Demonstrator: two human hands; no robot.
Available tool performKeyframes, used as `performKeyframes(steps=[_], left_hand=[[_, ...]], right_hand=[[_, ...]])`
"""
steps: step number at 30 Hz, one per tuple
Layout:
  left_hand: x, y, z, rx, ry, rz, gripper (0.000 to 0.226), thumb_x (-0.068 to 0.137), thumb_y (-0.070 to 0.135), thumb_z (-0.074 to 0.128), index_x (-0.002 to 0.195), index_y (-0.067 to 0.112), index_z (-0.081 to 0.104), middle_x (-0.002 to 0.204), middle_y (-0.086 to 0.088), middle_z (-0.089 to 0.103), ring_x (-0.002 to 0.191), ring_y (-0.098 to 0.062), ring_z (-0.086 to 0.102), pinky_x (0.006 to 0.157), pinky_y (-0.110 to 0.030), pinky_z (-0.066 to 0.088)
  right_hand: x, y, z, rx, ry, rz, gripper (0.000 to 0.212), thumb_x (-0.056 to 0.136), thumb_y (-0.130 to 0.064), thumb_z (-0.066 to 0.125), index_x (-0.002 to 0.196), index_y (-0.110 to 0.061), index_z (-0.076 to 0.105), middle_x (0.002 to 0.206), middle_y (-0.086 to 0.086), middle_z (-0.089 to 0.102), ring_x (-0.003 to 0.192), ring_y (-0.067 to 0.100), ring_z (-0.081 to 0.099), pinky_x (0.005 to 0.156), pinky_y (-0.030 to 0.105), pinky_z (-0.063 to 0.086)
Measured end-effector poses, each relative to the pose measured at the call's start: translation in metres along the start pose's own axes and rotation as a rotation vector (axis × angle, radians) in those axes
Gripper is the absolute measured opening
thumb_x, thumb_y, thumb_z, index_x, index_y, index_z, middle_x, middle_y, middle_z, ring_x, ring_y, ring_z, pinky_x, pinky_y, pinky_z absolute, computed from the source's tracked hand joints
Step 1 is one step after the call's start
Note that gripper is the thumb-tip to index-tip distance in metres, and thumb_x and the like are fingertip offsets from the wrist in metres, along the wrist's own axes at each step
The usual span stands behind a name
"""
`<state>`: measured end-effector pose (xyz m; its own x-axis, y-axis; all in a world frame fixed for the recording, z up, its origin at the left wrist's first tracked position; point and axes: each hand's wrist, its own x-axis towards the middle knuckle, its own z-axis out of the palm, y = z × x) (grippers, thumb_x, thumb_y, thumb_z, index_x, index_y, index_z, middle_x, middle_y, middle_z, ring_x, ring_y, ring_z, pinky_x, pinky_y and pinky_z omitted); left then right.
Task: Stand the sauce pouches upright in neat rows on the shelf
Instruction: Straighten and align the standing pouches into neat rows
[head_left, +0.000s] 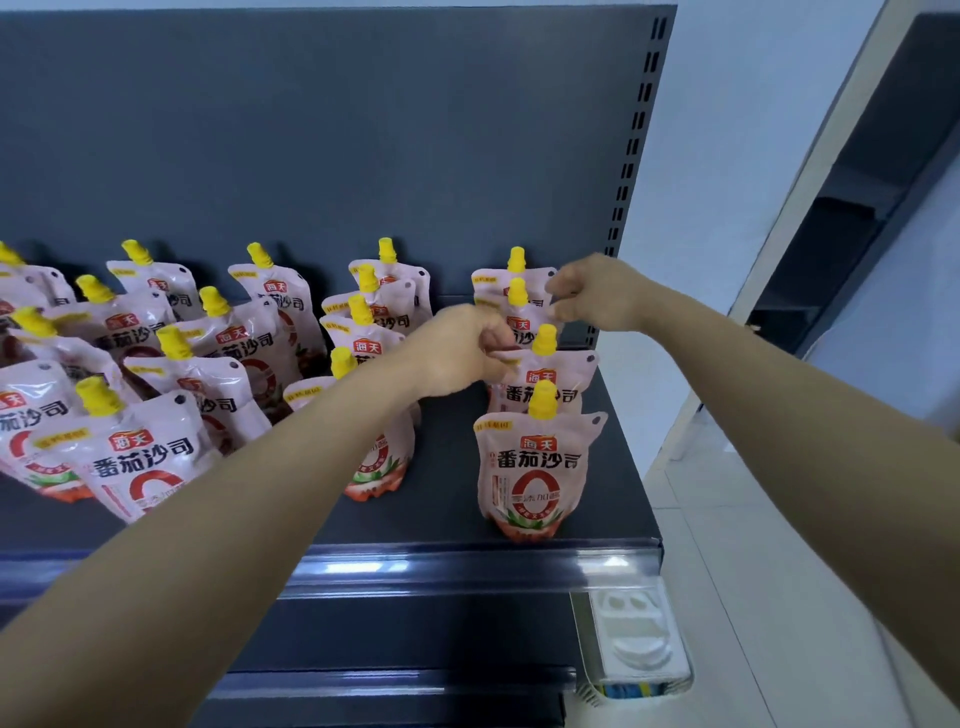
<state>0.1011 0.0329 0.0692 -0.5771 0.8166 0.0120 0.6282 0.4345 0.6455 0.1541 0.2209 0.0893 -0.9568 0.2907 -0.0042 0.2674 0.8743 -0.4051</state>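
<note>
Left grip (457, 351) pinched shut on the top left corner of the third tomato sauce pouch (540, 376) in the rightmost row; right grip (592, 296) pinched shut on the top right corner of the second pouch from the back (519, 317). Stood upright near the dark shelf's (452, 499) right edge, four deep. Front pouch (535, 467) upright at the front right corner. Further rows leaned unevenly toward the left edge.

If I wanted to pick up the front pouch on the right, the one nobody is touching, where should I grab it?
Pinch the front pouch at the flat top just under its yellow cap, coming from the front. It stands upright at the shelf edge with nothing before it, and the belly is soft, so the neck is probably the firmer part to hold.
</note>
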Motion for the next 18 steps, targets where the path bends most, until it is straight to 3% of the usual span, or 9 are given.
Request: performKeyframes(steps=[3, 4, 5, 7, 9, 11, 12, 18], left_hand=[[0.008, -0.001, 0.004, 0.013, -0.023, -0.003, 0.018, 0.078, 0.013, 0.072, 0.094, 0.004, 0.069, 0.097, -0.012, 0.07, 0.092, -0.025, 0.064, 0.085, -0.037, 0.052], [0.011, -0.001, 0.005, 0.018, -0.029, -0.007, 0.018, 0.078, 0.013, 0.072, 0.092, 0.002, 0.069, 0.097, -0.015, 0.07, 0.092, -0.028, 0.064, 0.086, -0.04, 0.051], [0.013, -0.002, 0.006, 0.021, -0.035, -0.013, 0.02, 0.078, 0.012, 0.072, 0.092, -0.001, 0.068, 0.097, -0.018, 0.069, 0.092, -0.029, 0.064, 0.087, -0.042, 0.051], [0.017, -0.004, 0.008, 0.016, -0.032, -0.031, 0.024, 0.077, 0.012, 0.072, 0.092, -0.006, 0.067, 0.097, -0.022, 0.068, 0.083, -0.027, 0.063, 0.086, -0.042, 0.05], [0.02, -0.005, 0.009, 0.006, -0.018, -0.045, 0.024, 0.076, 0.012, 0.074, 0.087, -0.008, 0.066, 0.09, -0.024, 0.067, 0.073, -0.02, 0.056, 0.078, -0.038, 0.049], [0.021, -0.006, 0.01, 0.001, -0.016, -0.047, 0.023, 0.075, 0.012, 0.074, 0.078, -0.009, 0.064, 0.074, -0.019, 0.061, 0.068, -0.018, 0.05, 0.07, -0.034, 0.045], [0.022, -0.006, 0.009, 0.0, -0.018, -0.047, 0.023, 0.075, 0.012, 0.074, 0.075, -0.008, 0.063, 0.071, -0.017, 0.058, 0.067, -0.018, 0.049, 0.069, -0.034, 0.044], [0.02, -0.003, 0.009, 0.009, -0.008, -0.045, 0.016, 0.075, 0.012, 0.074, 0.077, -0.002, 0.068, 0.083, -0.024, 0.068, 0.072, -0.022, 0.057, 0.082, -0.044, 0.049]], right_hand=[[0.015, -0.004, 0.003, -0.053, -0.085, -0.069, 0.016, 0.089, -0.015, 0.058, 0.09, -0.004, 0.07, 0.093, 0.012, 0.067, 0.092, 0.03, 0.06, 0.086, 0.036, 0.049], [0.018, -0.005, 0.004, -0.068, -0.109, -0.082, 0.017, 0.088, -0.011, 0.057, 0.077, -0.002, 0.066, 0.082, 0.011, 0.063, 0.081, 0.028, 0.057, 0.08, 0.034, 0.048], [0.021, -0.006, 0.004, -0.088, -0.13, -0.085, 0.026, 0.086, -0.006, 0.057, 0.061, -0.003, 0.054, 0.069, 0.01, 0.052, 0.07, 0.027, 0.048, 0.071, 0.03, 0.042], [0.028, -0.006, 0.004, -0.137, -0.159, -0.103, 0.042, 0.084, 0.0, 0.056, 0.05, -0.009, 0.032, 0.06, 0.007, 0.032, 0.066, 0.024, 0.034, 0.059, 0.027, 0.028], [0.032, -0.001, 0.003, -0.151, -0.155, -0.091, 0.035, 0.084, 0.001, 0.056, 0.053, -0.003, 0.04, 0.058, 0.006, 0.029, 0.067, 0.023, 0.033, 0.056, 0.027, 0.026], [0.036, 0.005, 0.002, -0.125, -0.151, -0.078, 0.014, 0.084, -0.001, 0.059, 0.074, 0.009, 0.063, 0.065, 0.008, 0.039, 0.069, 0.022, 0.039, 0.063, 0.026, 0.032], [0.037, 0.008, 0.001, -0.112, -0.162, -0.086, 0.014, 0.084, -0.002, 0.06, 0.086, 0.01, 0.067, 0.07, 0.01, 0.044, 0.071, 0.022, 0.041, 0.066, 0.027, 0.034], [0.043, 0.014, -0.001, -0.063, -0.217, -0.089, 0.022, 0.087, -0.013, 0.063, 0.088, 0.009, 0.067, 0.075, 0.011, 0.05, 0.072, 0.022, 0.047, 0.068, 0.028, 0.04]])
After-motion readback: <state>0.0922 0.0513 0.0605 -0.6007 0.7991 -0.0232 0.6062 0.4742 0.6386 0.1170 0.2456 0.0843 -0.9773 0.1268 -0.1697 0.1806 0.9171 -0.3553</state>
